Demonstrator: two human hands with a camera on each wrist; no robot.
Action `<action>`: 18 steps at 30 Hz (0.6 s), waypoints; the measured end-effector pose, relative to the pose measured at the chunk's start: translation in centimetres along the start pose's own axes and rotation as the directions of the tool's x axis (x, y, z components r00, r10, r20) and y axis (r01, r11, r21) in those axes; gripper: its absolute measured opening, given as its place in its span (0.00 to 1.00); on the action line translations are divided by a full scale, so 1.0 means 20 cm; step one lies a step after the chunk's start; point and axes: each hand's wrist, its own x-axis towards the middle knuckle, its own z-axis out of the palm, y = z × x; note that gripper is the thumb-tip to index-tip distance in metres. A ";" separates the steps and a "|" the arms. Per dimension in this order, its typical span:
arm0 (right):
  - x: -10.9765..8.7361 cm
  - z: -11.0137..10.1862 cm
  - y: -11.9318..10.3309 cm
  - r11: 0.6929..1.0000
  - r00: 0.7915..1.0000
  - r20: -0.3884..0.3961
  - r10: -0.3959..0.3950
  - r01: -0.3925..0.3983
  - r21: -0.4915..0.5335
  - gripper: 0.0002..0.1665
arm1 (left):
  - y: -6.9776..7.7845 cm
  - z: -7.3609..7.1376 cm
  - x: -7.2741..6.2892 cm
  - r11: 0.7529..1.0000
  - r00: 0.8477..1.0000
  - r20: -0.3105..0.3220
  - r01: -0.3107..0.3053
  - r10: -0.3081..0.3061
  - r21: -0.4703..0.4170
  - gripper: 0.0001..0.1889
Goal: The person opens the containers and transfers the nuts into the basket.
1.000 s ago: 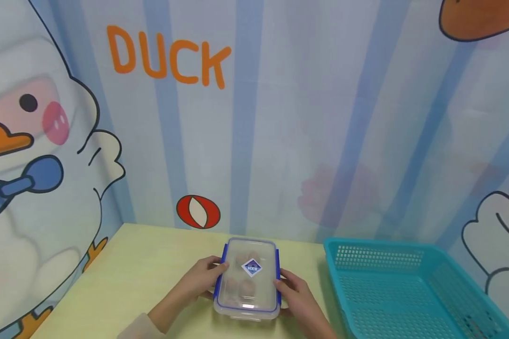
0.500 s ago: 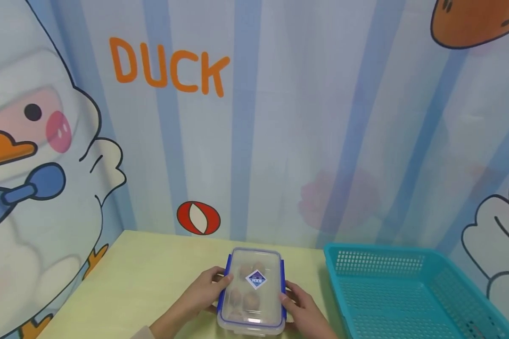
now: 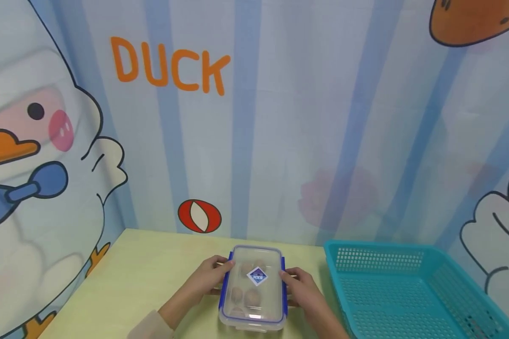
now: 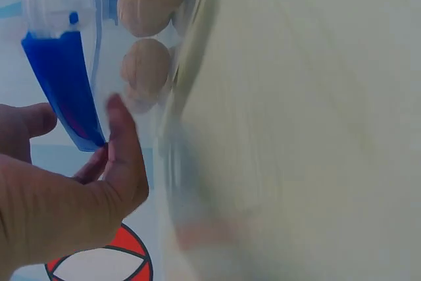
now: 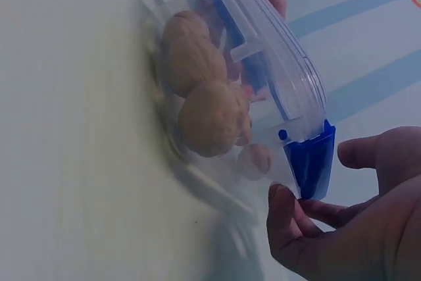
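A clear plastic food container [image 3: 269,294] with a blue-edged lid sits on the table, several walnuts [image 5: 209,118] showing through its walls. My left hand [image 3: 208,277] is at its left side, thumb over the lid edge. In the left wrist view its fingertips curl to the lower edge of a blue latch [image 4: 62,83]. On the opposite side my right hand [image 3: 303,287] lays its thumb by the lid edge. Its fingertips reach under the other blue latch [image 5: 310,166] in the right wrist view. A diamond-shaped label [image 3: 257,276] marks the lid.
A turquoise perforated basket [image 3: 337,282] stands on the right of the pale yellow table [image 3: 152,263]. Behind the table hangs a striped cloth backdrop [image 3: 275,141] printed with a duck and orange letters.
Both hands have slid toward the far end along the container's sides, the right hand more. The container sits slightly lower and farther right in the head view, which has also shifted.
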 end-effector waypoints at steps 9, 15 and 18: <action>0.14 0.04 0.01 0.999 0.999 -0.037 -0.004 0.005 0.041 0.29 | -0.02 0.00 0.10 0.999 0.997 0.060 0.041 -0.040 -0.027 0.30; 0.18 0.06 0.03 0.994 1.000 0.016 0.004 -0.005 0.105 0.30 | -0.04 -0.01 0.13 0.995 0.991 0.117 0.074 -0.066 -0.063 0.27; 0.19 0.06 0.03 0.990 0.998 0.067 -0.008 -0.001 0.143 0.33 | -0.04 -0.02 0.14 0.992 0.985 0.152 0.093 -0.079 -0.090 0.25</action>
